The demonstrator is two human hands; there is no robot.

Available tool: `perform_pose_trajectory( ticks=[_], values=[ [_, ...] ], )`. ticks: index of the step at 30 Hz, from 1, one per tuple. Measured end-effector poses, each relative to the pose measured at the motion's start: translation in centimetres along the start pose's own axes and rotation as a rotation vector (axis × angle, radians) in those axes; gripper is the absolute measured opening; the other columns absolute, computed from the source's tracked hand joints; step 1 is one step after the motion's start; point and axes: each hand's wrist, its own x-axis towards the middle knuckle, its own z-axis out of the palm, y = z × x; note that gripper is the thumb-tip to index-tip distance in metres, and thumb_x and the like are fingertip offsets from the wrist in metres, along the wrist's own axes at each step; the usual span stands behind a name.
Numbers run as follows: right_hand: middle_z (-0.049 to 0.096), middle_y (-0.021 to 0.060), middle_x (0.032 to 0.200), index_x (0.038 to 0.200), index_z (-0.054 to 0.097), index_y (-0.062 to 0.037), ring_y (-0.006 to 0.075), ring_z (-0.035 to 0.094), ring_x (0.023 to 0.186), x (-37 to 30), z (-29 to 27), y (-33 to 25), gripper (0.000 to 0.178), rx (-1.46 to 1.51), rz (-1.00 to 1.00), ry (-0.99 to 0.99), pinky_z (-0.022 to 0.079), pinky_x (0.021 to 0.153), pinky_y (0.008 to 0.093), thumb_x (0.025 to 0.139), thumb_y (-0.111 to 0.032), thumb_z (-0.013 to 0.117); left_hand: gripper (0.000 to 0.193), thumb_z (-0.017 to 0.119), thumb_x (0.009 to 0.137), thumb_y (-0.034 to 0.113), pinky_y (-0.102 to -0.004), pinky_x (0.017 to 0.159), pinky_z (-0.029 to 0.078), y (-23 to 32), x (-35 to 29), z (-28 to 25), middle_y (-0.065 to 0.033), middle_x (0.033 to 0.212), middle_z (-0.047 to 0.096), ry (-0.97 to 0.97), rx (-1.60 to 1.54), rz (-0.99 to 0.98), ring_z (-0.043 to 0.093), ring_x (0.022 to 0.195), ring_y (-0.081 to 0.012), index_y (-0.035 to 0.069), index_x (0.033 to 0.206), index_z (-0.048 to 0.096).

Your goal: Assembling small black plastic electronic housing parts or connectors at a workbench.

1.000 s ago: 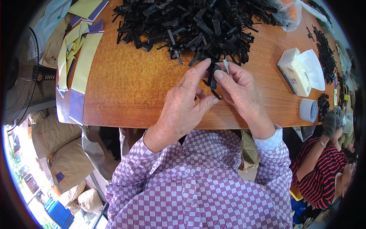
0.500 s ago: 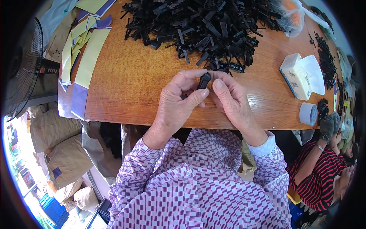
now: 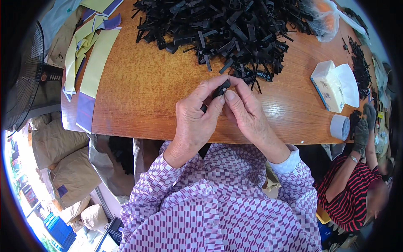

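Between my two hands, above the near part of the wooden table, is a small black plastic part (image 3: pixel 220 90). My left hand (image 3: pixel 194 113) grips it between thumb and fingers, and a dark bit of it shows lower down by the palm. The thumb and fingertips of my right hand (image 3: pixel 248 110) are closed on its upper end, so the two hands' fingertips meet there. Much of the part is hidden behind the fingers. Just beyond my hands lies a large heap of similar black plastic parts (image 3: pixel 226 31).
On the wooden table (image 3: pixel 126 92) lie yellow and purple strips (image 3: pixel 95 67) at left. A tissue pack (image 3: pixel 329 88), a tape roll (image 3: pixel 339 127) and a plastic bag (image 3: pixel 321 19) are at right. A fan (image 3: pixel 25 77) stands left; a gloved co-worker (image 3: pixel 350 189) sits right.
My right thumb and fingers have come in from beside the black part and now press on its end. The part has tilted a little. The co-worker's gloved hands have shifted.
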Motion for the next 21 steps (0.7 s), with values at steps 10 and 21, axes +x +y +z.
perform_pose_trajectory(
  ticks=[10,21],
  values=[
    [0.043,-0.0078,0.066,0.125,0.046,-0.0048,-0.0011,0.035,0.052,0.5,0.8,0.0,0.032,0.103,0.121,0.056,0.026,0.045,0.0155,0.1,-0.025,0.044,0.033,0.057,0.083,-0.009,-0.0251,0.068,0.051,0.4,0.1,0.3,-0.0136,0.098,0.065,0.128,0.428,0.276,0.064,0.079,-0.0166,0.002,0.114,0.061],
    [0.051,-0.0025,0.075,0.118,0.049,-0.0046,0.0008,0.041,0.057,0.8,-0.7,0.4,0.024,-0.174,-0.055,-0.065,0.033,0.049,0.0152,0.099,-0.019,0.046,0.03,0.047,0.094,0.004,-0.0219,0.053,0.046,0.5,-0.1,-1.8,-0.0116,0.095,0.064,0.084,-0.095,0.019,0.061,0.069,-0.0112,0.007,0.124,0.044]
  ],
)
